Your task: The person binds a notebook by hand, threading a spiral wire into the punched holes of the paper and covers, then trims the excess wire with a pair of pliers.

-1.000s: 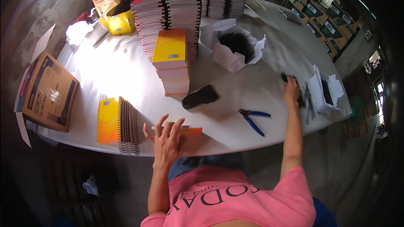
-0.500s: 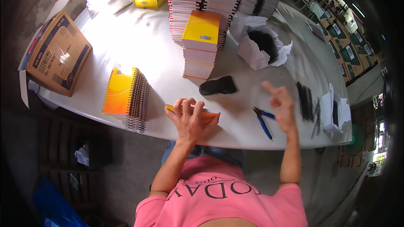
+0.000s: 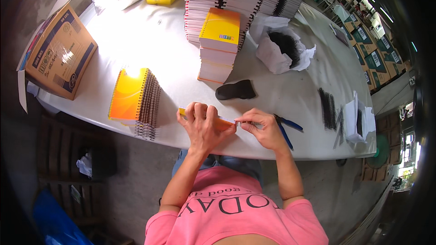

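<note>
My left hand (image 3: 199, 124) grips a small orange-and-yellow notebook (image 3: 225, 123) on edge at the table's front; the hand covers much of it. At the notebook's right end my right hand (image 3: 263, 129) is closed in a pinch, its fingertips against the corner. Whatever lies between those fingertips is too small to make out. Blue-handled pliers (image 3: 284, 131) lie just right of that hand, partly behind it. Beyond the hands rests a black, rounded object (image 3: 235, 90). To the left stands a stack of coil-bound orange notebooks (image 3: 129, 95).
A tall pile of notebooks with a yellow cover on top (image 3: 221, 25) stands ahead, before larger bound stacks (image 3: 206, 4). White paper wrapping (image 3: 272, 56) holds black coils. Loose black coils (image 3: 326, 109) and a white packet (image 3: 352, 124) lie right. A cardboard box (image 3: 61, 54) sits left.
My right hand has come left and down from beyond the pliers to the notebook's right end, its fingers now pinched. My left hand keeps hold of the notebook in nearly the same place.
</note>
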`<action>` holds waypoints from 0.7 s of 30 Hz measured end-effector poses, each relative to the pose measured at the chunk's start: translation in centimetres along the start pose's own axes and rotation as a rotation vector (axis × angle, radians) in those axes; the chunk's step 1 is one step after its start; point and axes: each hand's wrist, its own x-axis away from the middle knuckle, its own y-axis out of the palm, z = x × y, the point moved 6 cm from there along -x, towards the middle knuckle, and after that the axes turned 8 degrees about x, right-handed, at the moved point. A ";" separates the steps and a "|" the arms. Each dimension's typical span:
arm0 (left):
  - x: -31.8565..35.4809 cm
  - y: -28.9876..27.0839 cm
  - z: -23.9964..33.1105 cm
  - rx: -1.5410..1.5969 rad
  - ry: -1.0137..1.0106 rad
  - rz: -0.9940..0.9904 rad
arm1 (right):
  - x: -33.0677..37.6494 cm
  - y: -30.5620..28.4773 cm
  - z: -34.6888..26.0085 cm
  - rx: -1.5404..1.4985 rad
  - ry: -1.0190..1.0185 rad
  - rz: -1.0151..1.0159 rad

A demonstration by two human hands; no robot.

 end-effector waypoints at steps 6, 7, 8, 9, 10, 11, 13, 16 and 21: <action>-0.4 0.2 0.3 -0.045 0.004 -0.039 | -0.9 0.1 -0.8 0.000 0.237 -0.130; -0.3 0.2 0.3 -0.046 0.014 -0.045 | -1.0 -0.4 -1.2 0.054 0.156 -0.045; -0.2 0.0 0.2 -0.048 0.017 -0.048 | -1.1 -0.8 -1.3 0.112 0.073 0.034; 0.0 -0.1 0.0 -0.050 0.020 -0.051 | -1.1 -0.8 -1.3 0.146 0.007 0.039; -0.1 0.0 0.1 -0.079 0.036 -0.047 | -1.0 -0.9 -1.3 0.182 -0.058 0.048; -0.1 -0.1 0.1 -0.074 0.041 -0.052 | -0.9 -0.7 -1.1 0.189 -0.108 -0.019; -0.1 -0.4 0.1 -0.069 0.048 -0.060 | -1.1 -0.1 0.0 0.133 -0.027 -0.225; 0.0 -0.4 0.0 -0.046 0.079 -0.099 | -2.3 -0.3 1.9 0.035 0.214 -0.379; 0.0 -1.2 -0.6 0.068 0.117 -0.058 | -6.0 -0.8 5.6 0.579 -0.140 -0.071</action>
